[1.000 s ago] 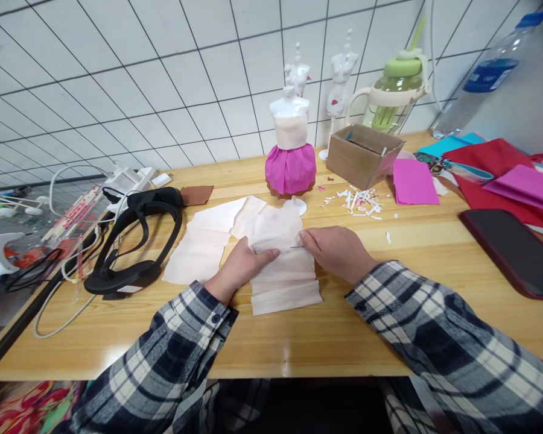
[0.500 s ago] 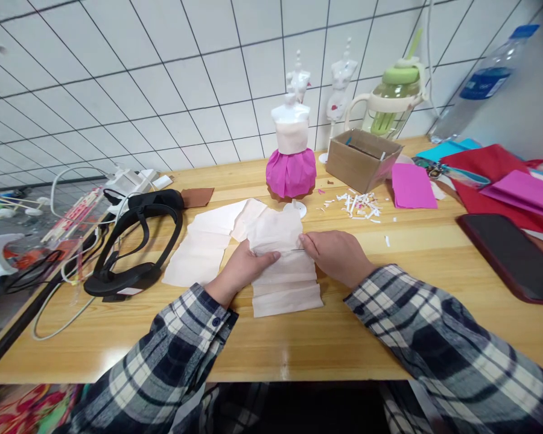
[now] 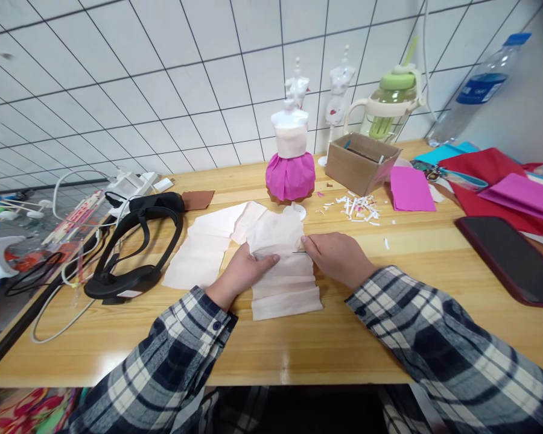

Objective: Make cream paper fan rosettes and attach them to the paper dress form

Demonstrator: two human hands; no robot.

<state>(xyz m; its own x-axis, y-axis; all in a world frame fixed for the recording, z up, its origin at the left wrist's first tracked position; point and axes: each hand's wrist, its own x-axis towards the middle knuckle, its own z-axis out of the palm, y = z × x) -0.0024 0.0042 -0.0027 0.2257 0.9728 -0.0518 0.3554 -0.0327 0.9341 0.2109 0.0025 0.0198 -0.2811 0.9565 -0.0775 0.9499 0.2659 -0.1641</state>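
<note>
A pale pink, creased sheet (image 3: pixel 286 286), thin like crepe paper or cloth, lies in front of me. My left hand (image 3: pixel 248 269) grips its left edge, thumb on top and fingers underneath. At the right edge my right hand (image 3: pixel 335 256) is closed in a pinch around a thin dark needle-like rod (image 3: pixel 299 252), which lies across the sheet. Its far end is hard to make out. More pale sheets (image 3: pixel 199 259) lie flat to the left. Behind the work stands a small white dress form (image 3: pixel 289 135) with a pale band and a gathered magenta skirt (image 3: pixel 291 176).
At the left are a black head strap (image 3: pixel 136 253), cables and a brown piece (image 3: pixel 198 199). White scraps (image 3: pixel 358 208), a cardboard box (image 3: pixel 362 163), a green-lidded jug (image 3: pixel 391 105), coloured sheets (image 3: pixel 412 188), a phone (image 3: pixel 513 259) and a bottle (image 3: pixel 479 90) occupy the right.
The whole view has shifted slightly. Both hands keep nearly the same grip and position on the pale sheet.
</note>
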